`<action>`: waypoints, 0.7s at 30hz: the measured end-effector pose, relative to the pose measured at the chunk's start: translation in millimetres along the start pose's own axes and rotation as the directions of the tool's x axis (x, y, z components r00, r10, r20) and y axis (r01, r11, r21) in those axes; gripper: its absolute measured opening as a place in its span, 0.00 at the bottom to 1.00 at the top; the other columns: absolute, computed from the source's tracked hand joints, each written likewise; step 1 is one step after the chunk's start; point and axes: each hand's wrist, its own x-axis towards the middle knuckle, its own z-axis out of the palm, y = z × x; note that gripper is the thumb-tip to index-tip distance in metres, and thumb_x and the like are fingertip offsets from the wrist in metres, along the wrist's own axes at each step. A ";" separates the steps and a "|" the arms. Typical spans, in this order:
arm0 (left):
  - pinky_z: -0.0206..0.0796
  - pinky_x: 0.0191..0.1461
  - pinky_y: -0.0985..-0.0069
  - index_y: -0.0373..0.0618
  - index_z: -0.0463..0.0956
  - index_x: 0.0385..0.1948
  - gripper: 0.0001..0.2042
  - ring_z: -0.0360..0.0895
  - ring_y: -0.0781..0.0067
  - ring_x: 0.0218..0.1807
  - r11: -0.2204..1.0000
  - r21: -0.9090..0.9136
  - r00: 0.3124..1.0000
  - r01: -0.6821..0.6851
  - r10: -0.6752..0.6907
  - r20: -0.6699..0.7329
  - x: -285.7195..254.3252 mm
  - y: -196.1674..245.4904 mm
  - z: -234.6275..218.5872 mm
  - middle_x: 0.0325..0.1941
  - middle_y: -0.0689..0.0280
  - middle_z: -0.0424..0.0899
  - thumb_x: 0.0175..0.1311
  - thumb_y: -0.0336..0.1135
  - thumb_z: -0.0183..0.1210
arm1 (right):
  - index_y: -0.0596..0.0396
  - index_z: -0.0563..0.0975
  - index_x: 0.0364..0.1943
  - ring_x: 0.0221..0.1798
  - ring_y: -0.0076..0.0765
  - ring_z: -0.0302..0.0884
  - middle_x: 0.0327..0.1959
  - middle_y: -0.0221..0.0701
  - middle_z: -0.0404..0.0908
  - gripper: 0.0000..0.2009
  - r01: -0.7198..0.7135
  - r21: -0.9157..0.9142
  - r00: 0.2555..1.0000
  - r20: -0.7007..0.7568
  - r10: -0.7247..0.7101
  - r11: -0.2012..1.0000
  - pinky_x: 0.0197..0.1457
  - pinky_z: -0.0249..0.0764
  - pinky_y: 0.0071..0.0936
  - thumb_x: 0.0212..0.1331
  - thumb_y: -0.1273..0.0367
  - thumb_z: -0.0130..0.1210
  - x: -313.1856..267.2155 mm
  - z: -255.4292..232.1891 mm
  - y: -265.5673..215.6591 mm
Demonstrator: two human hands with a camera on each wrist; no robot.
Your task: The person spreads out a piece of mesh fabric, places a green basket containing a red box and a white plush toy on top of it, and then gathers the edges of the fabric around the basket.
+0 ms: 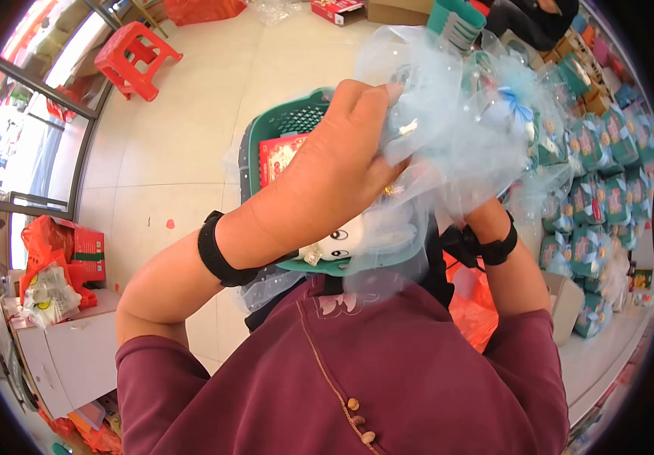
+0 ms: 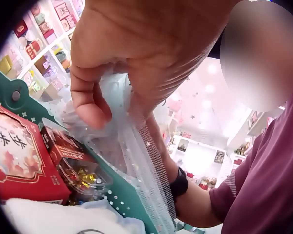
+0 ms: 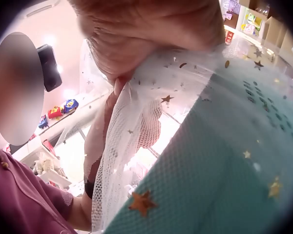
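The pale blue tulle [image 1: 456,114] — sheer netting dotted with small gold stars — is bunched up above a green basket [image 1: 297,117] that sits in the person's lap, close to the chest. The left hand [image 1: 334,163] grips the gathered netting from the near side, its fingers [image 2: 90,105] curled and pinching a fold against the palm. The right hand [image 1: 486,208] is mostly hidden behind the netting in the head view; the right wrist view shows its fingers [image 3: 124,58] closed on the white edge of the mesh, though how firmly is hard to tell. Inside the basket lie a red box [image 1: 281,155], a small clear tub of gold sweets [image 2: 83,175] and a white plush toy [image 1: 338,243]. Beyond, to the right, shelves [image 1: 608,197] carry rows of wrapped teal baskets — and a red plastic stool [image 1: 133,57] stands on the tiled floor [image 1: 190,129].
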 end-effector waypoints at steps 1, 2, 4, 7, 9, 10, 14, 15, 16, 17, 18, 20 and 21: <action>0.70 0.56 0.61 0.34 0.68 0.58 0.25 0.72 0.43 0.51 0.996 -0.070 0.998 0.058 -0.060 -0.019 1.9 1.9 -2.6 0.49 0.46 0.72 0.58 0.25 0.64 | 0.55 0.75 0.62 0.61 0.39 0.77 0.61 0.35 0.80 0.22 -0.010 0.012 1.000 -0.001 0.010 1.000 0.68 0.70 0.37 0.64 0.68 0.63 -2.0 1.3 -0.7; 0.69 0.56 0.63 0.36 0.71 0.55 0.21 0.72 0.46 0.52 0.983 -0.143 0.992 0.113 -0.119 -0.032 3.4 6.2 -6.0 0.48 0.49 0.74 0.58 0.25 0.64 | 0.55 0.75 0.62 0.61 0.39 0.77 0.61 0.35 0.80 0.22 -0.022 0.026 1.000 0.000 0.022 0.999 0.68 0.70 0.37 0.64 0.68 0.63 -3.2 2.4 -2.5; 0.70 0.56 0.65 0.37 0.74 0.52 0.18 0.73 0.48 0.52 0.984 -0.158 0.995 0.087 -0.095 -0.042 5.3 9.7 -7.7 0.48 0.52 0.76 0.59 0.25 0.63 | 0.55 0.75 0.62 0.61 0.39 0.77 0.61 0.35 0.80 0.22 -0.032 0.039 0.999 -0.001 0.032 0.999 0.68 0.70 0.36 0.64 0.68 0.63 -3.2 5.9 -2.8; 0.70 0.56 0.63 0.36 0.71 0.54 0.19 0.74 0.46 0.51 0.997 -0.076 0.999 -0.032 0.032 -0.004 8.9 15.9 -0.8 0.49 0.50 0.74 0.60 0.23 0.61 | 0.55 0.74 0.62 0.61 0.39 0.77 0.61 0.35 0.80 0.22 -0.047 0.063 0.999 -0.005 0.048 0.997 0.68 0.70 0.36 0.64 0.68 0.63 -5.6 11.4 -4.7; 0.70 0.56 0.61 0.36 0.68 0.56 0.21 0.74 0.44 0.51 0.987 -0.154 0.998 0.052 -0.046 0.046 7.1 25.7 3.0 0.50 0.49 0.73 0.60 0.23 0.60 | 0.55 0.74 0.62 0.61 0.39 0.77 0.61 0.35 0.80 0.22 -0.064 0.080 0.998 -0.004 0.064 0.995 0.68 0.70 0.36 0.65 0.68 0.63 -7.2 15.2 -3.7; 0.71 0.55 0.59 0.35 0.65 0.57 0.23 0.75 0.42 0.50 0.984 -0.166 0.991 0.058 -0.037 0.126 8.1 28.1 1.2 0.51 0.49 0.71 0.60 0.22 0.59 | 0.55 0.74 0.63 0.61 0.38 0.77 0.61 0.35 0.80 0.22 -0.068 0.088 0.998 -0.003 0.068 0.994 0.68 0.70 0.36 0.65 0.68 0.63 -7.1 17.0 -2.8; 0.73 0.50 0.60 0.35 0.66 0.57 0.23 0.77 0.43 0.47 0.984 -0.173 0.990 0.033 -0.009 0.140 9.2 30.4 1.6 0.50 0.49 0.71 0.59 0.23 0.60 | 0.55 0.74 0.63 0.61 0.38 0.77 0.61 0.35 0.79 0.23 -0.079 0.109 0.997 0.005 0.079 0.991 0.68 0.70 0.36 0.65 0.68 0.62 -7.5 21.9 -1.5; 0.73 0.49 0.60 0.36 0.66 0.57 0.23 0.77 0.44 0.47 0.986 -0.163 0.988 0.021 0.004 0.156 8.0 32.1 0.9 0.50 0.49 0.71 0.58 0.23 0.60 | 0.55 0.73 0.63 0.61 0.38 0.77 0.61 0.35 0.79 0.23 -0.083 0.115 0.997 0.003 0.083 0.990 0.68 0.70 0.36 0.65 0.68 0.62 -7.0 23.1 -0.9; 0.74 0.48 0.60 0.36 0.66 0.57 0.23 0.78 0.44 0.46 0.988 -0.152 0.985 0.008 0.018 0.173 6.9 33.4 0.2 0.50 0.49 0.71 0.58 0.23 0.60 | 0.55 0.73 0.63 0.61 0.38 0.77 0.61 0.35 0.79 0.23 -0.087 0.124 0.996 0.001 0.087 0.989 0.68 0.70 0.36 0.65 0.68 0.62 -7.0 24.1 -1.7; 0.74 0.47 0.60 0.36 0.67 0.57 0.23 0.78 0.45 0.46 0.991 -0.129 0.983 -0.015 0.038 0.177 5.9 34.2 -0.2 0.50 0.50 0.71 0.58 0.22 0.60 | 0.56 0.73 0.63 0.61 0.38 0.77 0.61 0.35 0.79 0.23 -0.088 0.127 0.996 0.002 0.089 0.988 0.68 0.70 0.36 0.65 0.69 0.62 -7.2 24.7 -2.7; 0.74 0.47 0.60 0.36 0.67 0.57 0.23 0.78 0.45 0.46 0.994 -0.107 0.982 -0.036 0.056 0.183 4.3 35.0 -0.4 0.50 0.50 0.71 0.58 0.22 0.60 | 0.56 0.73 0.63 0.62 0.38 0.77 0.61 0.35 0.79 0.23 -0.091 0.134 0.996 0.000 0.091 0.987 0.68 0.70 0.36 0.65 0.69 0.62 -7.5 26.0 -3.3; 0.74 0.47 0.60 0.36 0.67 0.58 0.24 0.78 0.46 0.47 0.996 -0.073 0.975 -0.053 0.068 0.212 2.0 36.4 -3.1 0.50 0.50 0.71 0.57 0.21 0.60 | 0.56 0.73 0.63 0.62 0.38 0.77 0.61 0.35 0.79 0.23 -0.100 0.146 0.995 -0.005 0.101 0.984 0.68 0.71 0.35 0.65 0.69 0.62 -7.7 28.7 -4.9; 0.74 0.47 0.60 0.36 0.67 0.58 0.25 0.78 0.47 0.47 0.997 -0.059 0.970 -0.051 0.064 0.233 2.6 38.3 -7.4 0.50 0.51 0.71 0.56 0.21 0.61 | 0.56 0.73 0.64 0.62 0.38 0.77 0.61 0.35 0.79 0.23 -0.106 0.154 0.994 -0.009 0.109 0.982 0.68 0.71 0.35 0.66 0.69 0.62 -8.2 30.5 -5.8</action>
